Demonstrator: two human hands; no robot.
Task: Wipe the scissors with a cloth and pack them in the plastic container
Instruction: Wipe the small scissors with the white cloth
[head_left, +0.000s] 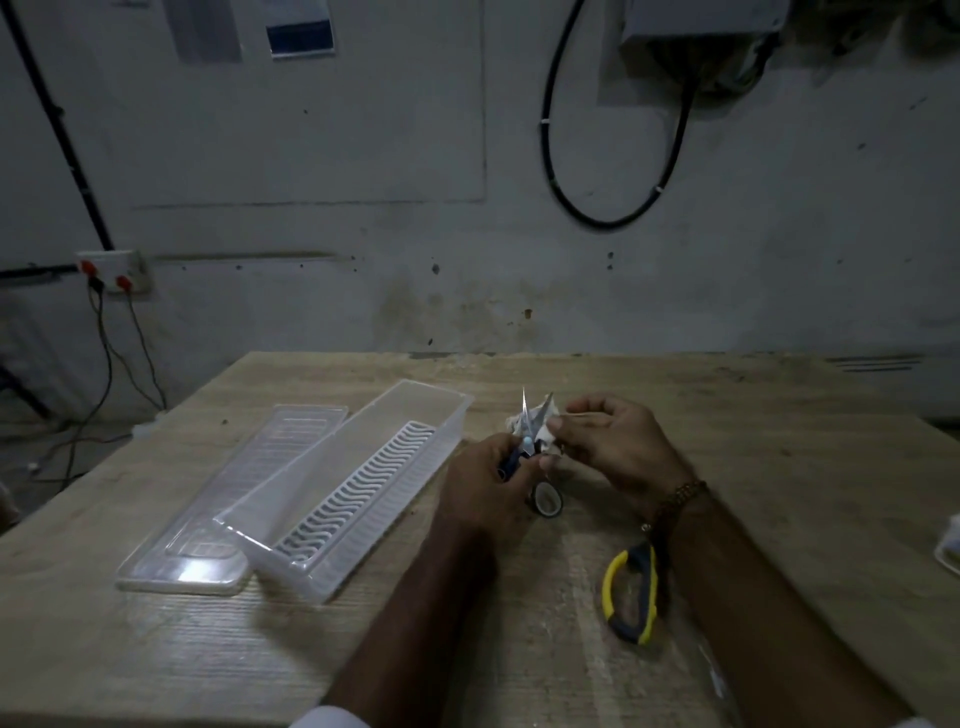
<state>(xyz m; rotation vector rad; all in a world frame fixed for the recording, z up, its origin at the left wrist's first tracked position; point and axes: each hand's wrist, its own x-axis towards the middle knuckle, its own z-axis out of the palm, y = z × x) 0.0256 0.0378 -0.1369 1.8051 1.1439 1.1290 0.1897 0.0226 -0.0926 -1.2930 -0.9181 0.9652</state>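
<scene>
Clear container (415, 415) with white wavy grid (pale), yellow-and-black scissors (631, 592), white cloth (545, 423).

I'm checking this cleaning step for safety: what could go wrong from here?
1. The scissors are open, tips up, with the right hand pressing the white cloth against the bare blades; a slip could nick a finger.
2. The left hand holds only the dark handle, so its grip may twist.
3. The yellow-handled scissors lie under the right forearm and could get knocked.
</scene>
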